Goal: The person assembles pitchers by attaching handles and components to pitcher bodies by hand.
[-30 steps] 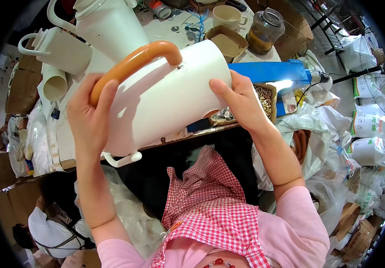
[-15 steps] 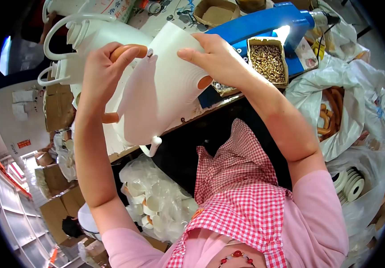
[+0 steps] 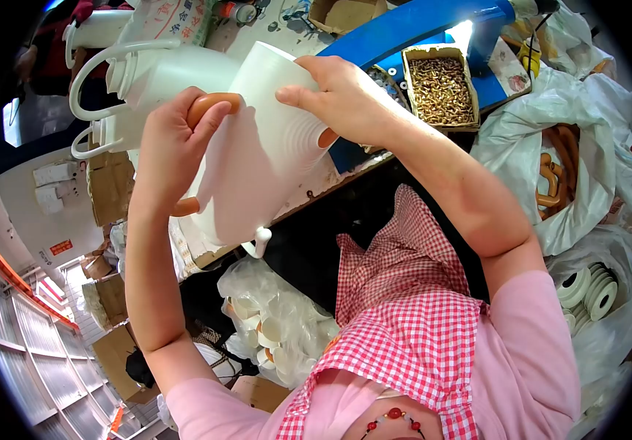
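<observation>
A white jug body (image 3: 257, 161) lies tilted between my hands, its wide end toward the back of the bench. My left hand (image 3: 173, 143) is wrapped round the upper end of a curved orange-brown handle (image 3: 213, 106) and presses it against the jug's side. The handle's lower end (image 3: 186, 207) shows below the wrist, close to the jug; its middle is hidden. My right hand (image 3: 352, 99) grips the jug near its wide end, thumb on the outside and fingers out of sight. An orange-brown patch (image 3: 327, 137) shows at the jug's right edge.
Finished-looking white jugs (image 3: 176, 81) with loop handles stand at the left. Behind the right arm are a blue machine arm (image 3: 418, 29) and a box of brass-coloured screws (image 3: 440, 88). Bags of brown handles (image 3: 554, 180) and white round parts (image 3: 594, 293) sit at the right.
The handle's upper end has closed up to the jug; the small screw seen in the gap between them is out of sight. Both hands keep their grip, and the camera view has shifted slightly.
</observation>
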Available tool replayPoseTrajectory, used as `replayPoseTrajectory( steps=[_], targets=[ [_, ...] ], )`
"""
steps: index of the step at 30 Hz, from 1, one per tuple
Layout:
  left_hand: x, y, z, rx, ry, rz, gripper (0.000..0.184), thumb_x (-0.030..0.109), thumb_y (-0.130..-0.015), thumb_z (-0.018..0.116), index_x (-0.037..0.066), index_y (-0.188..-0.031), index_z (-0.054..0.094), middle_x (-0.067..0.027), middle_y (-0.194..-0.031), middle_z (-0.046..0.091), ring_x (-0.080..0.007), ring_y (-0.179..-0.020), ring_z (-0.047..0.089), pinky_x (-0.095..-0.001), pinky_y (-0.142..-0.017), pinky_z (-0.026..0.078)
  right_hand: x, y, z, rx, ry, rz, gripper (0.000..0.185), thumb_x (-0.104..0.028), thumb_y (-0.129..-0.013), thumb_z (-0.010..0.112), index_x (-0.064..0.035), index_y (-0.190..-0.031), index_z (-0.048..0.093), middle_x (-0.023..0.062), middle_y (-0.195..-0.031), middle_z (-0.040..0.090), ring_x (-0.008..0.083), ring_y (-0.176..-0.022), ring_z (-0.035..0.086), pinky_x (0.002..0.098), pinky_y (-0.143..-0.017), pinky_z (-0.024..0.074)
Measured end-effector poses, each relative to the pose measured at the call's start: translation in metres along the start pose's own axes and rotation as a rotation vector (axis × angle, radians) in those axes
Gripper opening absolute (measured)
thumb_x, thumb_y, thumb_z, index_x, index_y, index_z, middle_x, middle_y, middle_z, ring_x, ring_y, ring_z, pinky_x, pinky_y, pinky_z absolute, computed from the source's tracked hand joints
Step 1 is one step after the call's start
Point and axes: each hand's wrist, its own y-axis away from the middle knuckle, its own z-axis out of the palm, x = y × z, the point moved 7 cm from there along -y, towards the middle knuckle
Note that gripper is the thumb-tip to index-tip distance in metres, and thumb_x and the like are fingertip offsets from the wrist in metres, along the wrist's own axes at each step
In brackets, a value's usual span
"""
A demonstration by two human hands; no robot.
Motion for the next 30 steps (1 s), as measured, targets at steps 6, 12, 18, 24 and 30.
replayPoseTrajectory(
  steps=[6, 12, 18, 24, 30],
  targets=[
    [0.006, 0.001, 0.001, 0.02, -0.085, 0.037, 0.03, 0.028, -0.094, 0.069, -0.001, -0.097, 0.065, -0.0131, -0.072, 0.064, -0.0201, -0.061, 0.057, -0.0333, -0.06, 0.047, -0.007, 0.003, -0.002, 0.024, 0.065, -0.006, 0.051, -0.033, -0.095, 0.061, 0.0077, -0.125, 0.058, 0.0202, -0.087, 0.07, 0.025, -0.059, 0.07, 0.0367, -0.063, 0.0572],
    [0.008, 0.001, 0.002, 0.063, -0.12, 0.11, 0.024, 0.025, -0.096, 0.068, 0.0, -0.096, 0.065, -0.0039, -0.066, 0.057, -0.0098, -0.058, 0.048, -0.0273, -0.055, 0.04, -0.008, 0.004, -0.002, 0.032, 0.064, -0.011, 0.047, -0.034, -0.095, 0.061, 0.0072, -0.118, 0.062, 0.0218, -0.087, 0.07, 0.0291, -0.067, 0.071, 0.0397, -0.068, 0.0568],
    [0.009, 0.001, 0.003, 0.07, -0.152, 0.106, 0.025, 0.025, -0.095, 0.068, 0.0, -0.097, 0.065, -0.005, -0.065, 0.058, -0.0116, -0.057, 0.048, -0.0279, -0.055, 0.04, -0.007, 0.002, -0.003, 0.078, 0.127, -0.09, 0.045, -0.034, -0.094, 0.062, 0.0073, -0.112, 0.064, 0.0256, -0.092, 0.069, 0.0383, -0.087, 0.069, 0.0449, -0.078, 0.0547],
    [0.003, 0.004, 0.0, 0.08, -0.136, 0.088, 0.023, 0.023, -0.095, 0.068, 0.0, -0.1, 0.066, -0.0101, -0.073, 0.064, -0.0143, -0.062, 0.053, -0.0299, -0.06, 0.044, -0.008, -0.001, 0.002, 0.066, 0.141, -0.09, 0.041, -0.034, -0.094, 0.062, 0.0043, -0.108, 0.066, 0.0244, -0.093, 0.069, 0.039, -0.09, 0.069, 0.0458, -0.078, 0.0543],
    [-0.02, -0.01, 0.012, 0.037, 0.044, 0.188, 0.018, 0.016, -0.1, 0.061, -0.001, -0.105, 0.066, -0.0042, -0.091, 0.068, -0.0107, -0.077, 0.053, -0.0245, -0.072, 0.045, 0.001, -0.005, -0.004, 0.085, 0.261, -0.141, 0.048, -0.043, -0.089, 0.067, 0.0023, -0.107, 0.065, 0.0236, -0.095, 0.069, 0.0405, -0.094, 0.067, 0.0447, -0.081, 0.0536]
  ],
)
